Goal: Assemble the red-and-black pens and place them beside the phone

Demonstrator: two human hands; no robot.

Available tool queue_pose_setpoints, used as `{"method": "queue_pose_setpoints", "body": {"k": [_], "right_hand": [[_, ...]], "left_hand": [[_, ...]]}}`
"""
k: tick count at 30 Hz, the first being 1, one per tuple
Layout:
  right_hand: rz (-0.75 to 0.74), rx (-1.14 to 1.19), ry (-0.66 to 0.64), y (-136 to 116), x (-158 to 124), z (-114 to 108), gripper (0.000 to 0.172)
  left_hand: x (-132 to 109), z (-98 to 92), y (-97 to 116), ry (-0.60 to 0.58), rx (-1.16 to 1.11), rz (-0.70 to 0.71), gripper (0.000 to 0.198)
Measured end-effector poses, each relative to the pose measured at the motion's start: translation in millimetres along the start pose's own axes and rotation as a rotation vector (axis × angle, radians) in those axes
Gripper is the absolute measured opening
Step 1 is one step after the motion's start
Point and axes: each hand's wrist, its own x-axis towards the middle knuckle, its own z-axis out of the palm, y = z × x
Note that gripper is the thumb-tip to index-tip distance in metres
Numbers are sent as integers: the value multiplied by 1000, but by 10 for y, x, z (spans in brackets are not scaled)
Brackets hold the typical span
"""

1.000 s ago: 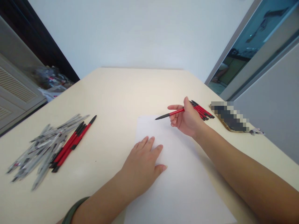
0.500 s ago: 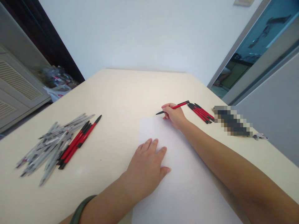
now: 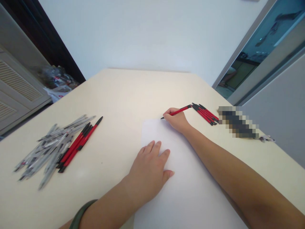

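Note:
My right hand (image 3: pixel 177 121) grips a red pen (image 3: pixel 177 111) with black ends, its tip down at the far edge of a white sheet of paper (image 3: pixel 188 187). My left hand (image 3: pixel 149 170) lies flat, fingers spread, on the left part of that sheet. A small bunch of red pens (image 3: pixel 206 114) lies just right of my right hand. On the left of the cream table (image 3: pixel 124 95) lie several red pens (image 3: pixel 78 144) beside a pile of clear grey pens (image 3: pixel 47 151).
A blurred dark object (image 3: pixel 238 125) lies near the table's right edge. Beyond the left edge are a louvred cabinet (image 3: pixel 16 92) and bags of clutter (image 3: pixel 57 82) on the floor. A white wall stands behind the far edge; a glass door (image 3: pixel 257 54) is at right.
My right hand turned the pen from pointing left in the air and lowered it, bringing the tip down to the paper's far edge. The left hand stayed flat on the sheet.

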Motion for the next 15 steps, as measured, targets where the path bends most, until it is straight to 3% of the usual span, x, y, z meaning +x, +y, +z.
{"method": "queue_pose_setpoints", "body": {"k": [15], "right_hand": [[-1, -48, -5, -39, -22, 24, 10]], "left_hand": [[-7, -10, 2, 3, -1, 5, 50]]}}
